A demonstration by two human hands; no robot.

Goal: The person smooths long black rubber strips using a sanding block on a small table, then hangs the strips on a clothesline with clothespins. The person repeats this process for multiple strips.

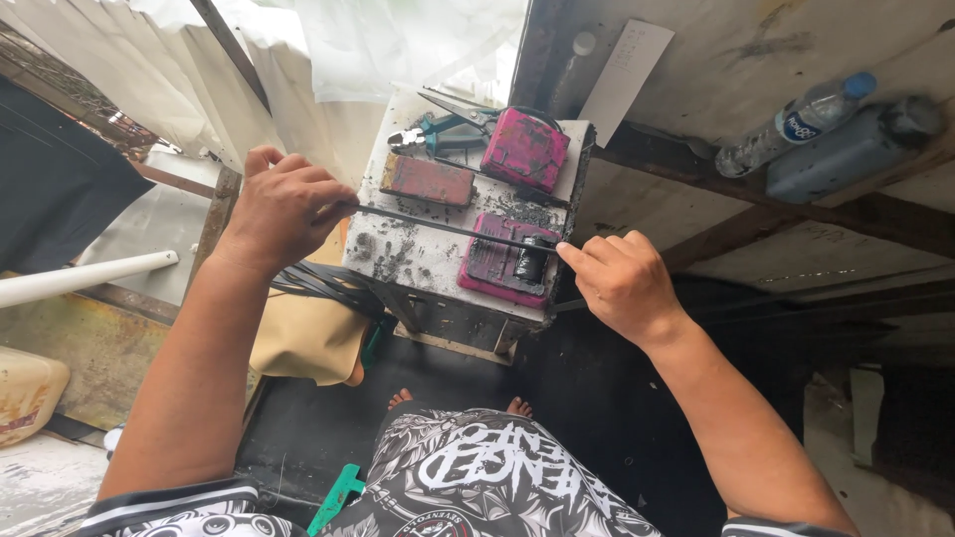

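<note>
Overhead, we look down on a small white work stand (428,261) dusted with black shavings, where three magenta-stained blocks sit: a flat reddish one (428,180) near the left edge, a squarer pink one (524,149) at the far right corner, and a pink block (499,261) at the near right carrying a small black roller (530,263). Teal-handled pliers (438,132) lie at the far edge beside the pink one. We see a clear plastic bottle (791,124) with a blue cap and a round blue label lying on the pale shelf at upper right, touching a dark blue-grey bottle (851,149); a white paper strip (627,68) leans nearby. A thin black strip (448,228) stretches taut across the stand from left to right. Our left hand (284,211) is closed in a fist around its left end, knuckles up, beyond the stand's left edge. Our right hand (622,281) pinches the other end by the roller, at the stand's right edge. Dark open floor lies below, bare toes (400,398) showing.
</note>
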